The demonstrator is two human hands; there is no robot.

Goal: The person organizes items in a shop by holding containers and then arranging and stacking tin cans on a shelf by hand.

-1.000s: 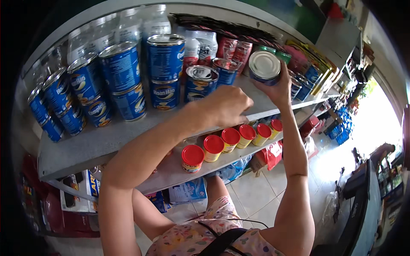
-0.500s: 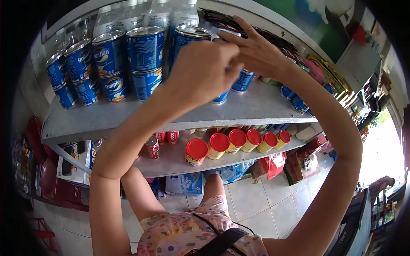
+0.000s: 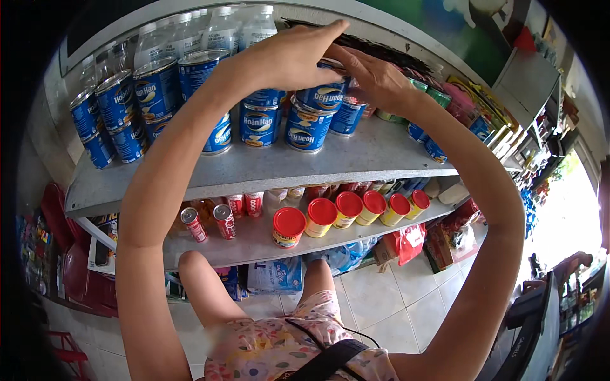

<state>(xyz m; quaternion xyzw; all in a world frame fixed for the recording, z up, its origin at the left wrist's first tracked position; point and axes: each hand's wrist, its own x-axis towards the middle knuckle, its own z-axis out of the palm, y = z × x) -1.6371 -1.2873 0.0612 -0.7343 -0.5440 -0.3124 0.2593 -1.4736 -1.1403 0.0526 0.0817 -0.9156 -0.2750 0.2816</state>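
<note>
My left hand reaches over the upper shelf, its fingers stretched out to the right and its thumb by the top of a blue tin can. From the right, my right hand bends its fingers round the far rim of that same can; its thumb is mostly hidden. The can stands on a second blue tin can. Beside this stack, on the left, another blue tin can carries one more, partly covered by my left forearm. A single blue can sits just under my right hand.
More stacked blue cans fill the shelf's left end, with clear plastic bottles behind. Dark packets lie along the wall. Red-lidded tubs and red drink cans line the lower shelf, above a red bag.
My left hand has moved up and left, uncovering the middle stacks. The right hand has come down beside the top can, its fingers less spread.
</note>
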